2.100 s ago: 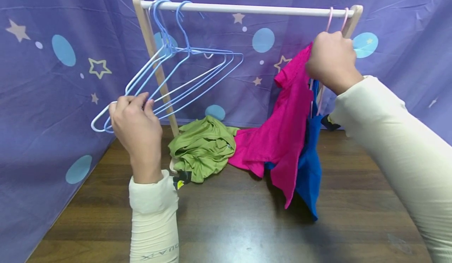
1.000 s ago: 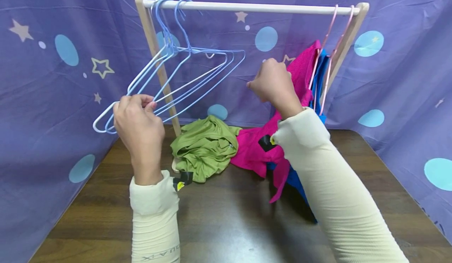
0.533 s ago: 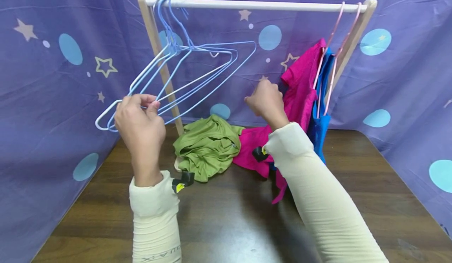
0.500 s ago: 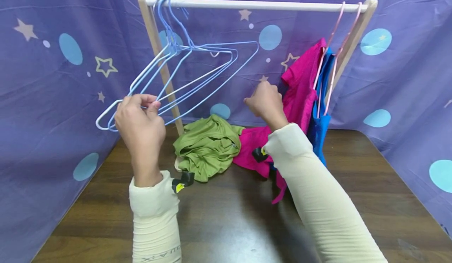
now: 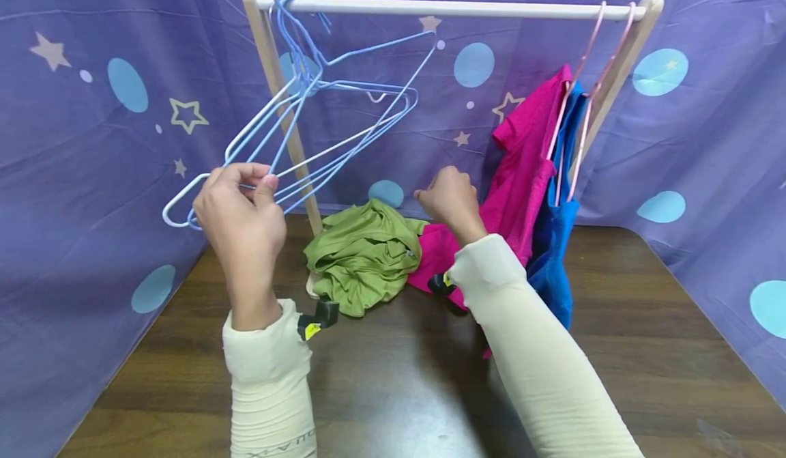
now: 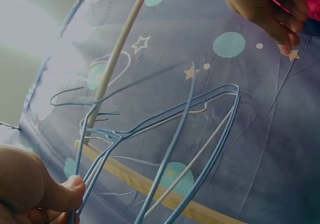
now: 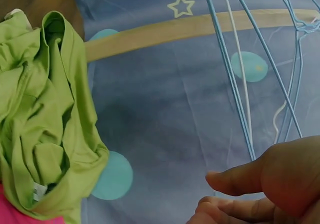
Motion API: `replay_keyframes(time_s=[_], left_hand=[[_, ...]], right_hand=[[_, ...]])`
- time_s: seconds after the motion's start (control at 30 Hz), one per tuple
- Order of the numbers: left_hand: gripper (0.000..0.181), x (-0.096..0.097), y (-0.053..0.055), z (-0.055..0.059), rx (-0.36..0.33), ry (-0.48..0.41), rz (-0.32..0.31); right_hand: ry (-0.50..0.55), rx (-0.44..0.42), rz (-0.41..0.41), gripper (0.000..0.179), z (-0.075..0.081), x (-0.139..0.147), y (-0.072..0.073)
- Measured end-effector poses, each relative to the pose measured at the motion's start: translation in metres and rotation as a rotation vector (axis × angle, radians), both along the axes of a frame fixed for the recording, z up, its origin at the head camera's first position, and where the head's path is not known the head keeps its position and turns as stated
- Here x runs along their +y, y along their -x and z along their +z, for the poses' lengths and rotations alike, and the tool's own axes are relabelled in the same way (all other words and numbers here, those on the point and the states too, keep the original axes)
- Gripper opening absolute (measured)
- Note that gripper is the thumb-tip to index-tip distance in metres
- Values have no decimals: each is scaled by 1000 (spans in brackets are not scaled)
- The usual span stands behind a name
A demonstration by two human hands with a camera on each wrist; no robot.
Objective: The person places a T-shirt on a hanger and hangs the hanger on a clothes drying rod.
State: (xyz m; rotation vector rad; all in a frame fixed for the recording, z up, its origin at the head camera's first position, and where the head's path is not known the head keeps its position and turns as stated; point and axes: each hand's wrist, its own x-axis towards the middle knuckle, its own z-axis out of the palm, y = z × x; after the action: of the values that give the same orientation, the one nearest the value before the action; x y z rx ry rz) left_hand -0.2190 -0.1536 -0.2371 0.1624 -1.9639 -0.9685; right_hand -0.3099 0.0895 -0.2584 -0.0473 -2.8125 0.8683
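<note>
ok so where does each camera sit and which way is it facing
Head: worn on the head, facing forward and down at the rack; left hand, right hand and sleeves show.
Left wrist: on that wrist, facing the blue hangers; left hand at lower left, right hand at top right.
Right wrist: on that wrist, facing the curtain; only the right hand shows, lower right.
Shared: head and right wrist both see the green garment.

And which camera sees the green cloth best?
The head view: the green cloth fits inside the picture. The right wrist view is closer, but the left edge cuts it off. The left wrist view shows none.
</note>
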Motion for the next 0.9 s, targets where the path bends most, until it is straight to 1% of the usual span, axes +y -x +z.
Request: replay_keyframes(time_s=[0.17,0.3,0.43,0.53,0.67,0.73,0.9], left_hand=[[10,-2,-7,4,-16,28,-14],[9,-4,-12,6,-35,67,-40],[8,-5,-16,7,-80,108,-71],[7,-7,-17,7,-124,145,-106],[6,-8,-18,6,-195,195,-161],[7,-9,-18,6,-221,218,-183],[9,-10,-18,6,-268,264,-207]], right_hand=[[21,6,31,36,-13,-4,3],[40,-11,71,32,-26,-8,6],[62,-28,125,23,-43,-12,10],[95,-29,174,20,-59,-14,14],[119,-1,222,19,-81,-16,18],[115,23,237,20,-91,-17,21],[127,89,295,29,-113,-18,27]])
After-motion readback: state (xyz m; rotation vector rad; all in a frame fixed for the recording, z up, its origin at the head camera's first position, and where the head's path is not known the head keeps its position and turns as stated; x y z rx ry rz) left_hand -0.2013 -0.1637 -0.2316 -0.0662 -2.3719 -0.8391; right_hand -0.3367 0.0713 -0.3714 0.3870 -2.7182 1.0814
